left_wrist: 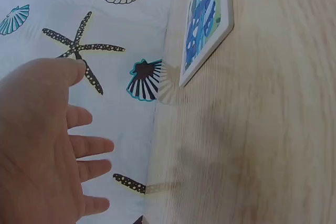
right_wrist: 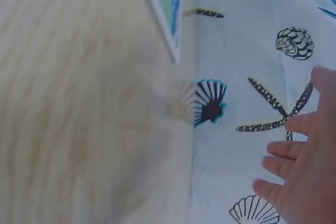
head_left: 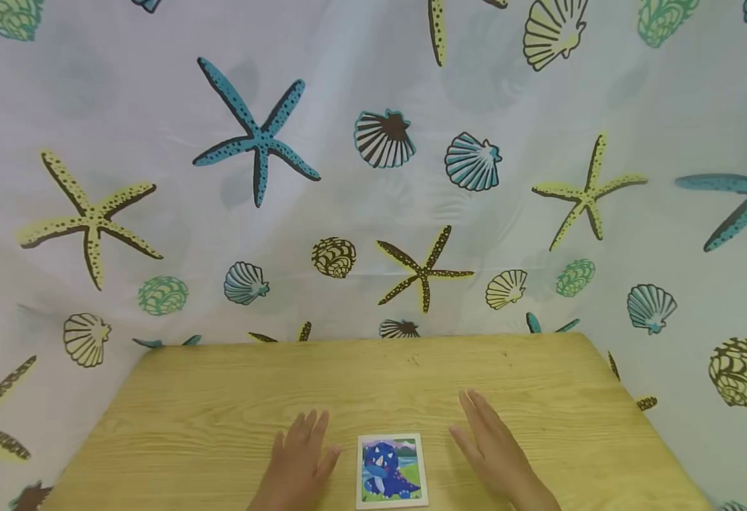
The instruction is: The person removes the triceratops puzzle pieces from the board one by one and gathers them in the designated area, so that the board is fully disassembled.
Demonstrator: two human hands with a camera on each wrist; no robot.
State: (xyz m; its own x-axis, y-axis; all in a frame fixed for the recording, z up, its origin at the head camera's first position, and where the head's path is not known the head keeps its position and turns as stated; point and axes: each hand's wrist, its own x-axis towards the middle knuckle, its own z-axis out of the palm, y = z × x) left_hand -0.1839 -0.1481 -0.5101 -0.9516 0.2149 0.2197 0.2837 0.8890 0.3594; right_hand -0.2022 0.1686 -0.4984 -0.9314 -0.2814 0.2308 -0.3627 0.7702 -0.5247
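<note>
A small white-framed picture puzzle (head_left: 391, 471) with a blue dinosaur on it lies flat near the table's front edge. To its left is my left hand (head_left: 300, 461), fingers extended and apart from the frame. On the other side my right hand (head_left: 498, 454) is held with straight fingers, also not touching it. The left wrist view shows the left hand (left_wrist: 42, 145) with nothing in its palm and the puzzle (left_wrist: 206, 19) beyond. In the right wrist view the right hand (right_wrist: 310, 166) is likewise holding nothing, and part of the puzzle (right_wrist: 167, 9) shows at the top.
Both hands are over a light wooden table (head_left: 220, 397). Behind it and along its sides hangs a white cloth (head_left: 348, 206) printed with starfish and shells.
</note>
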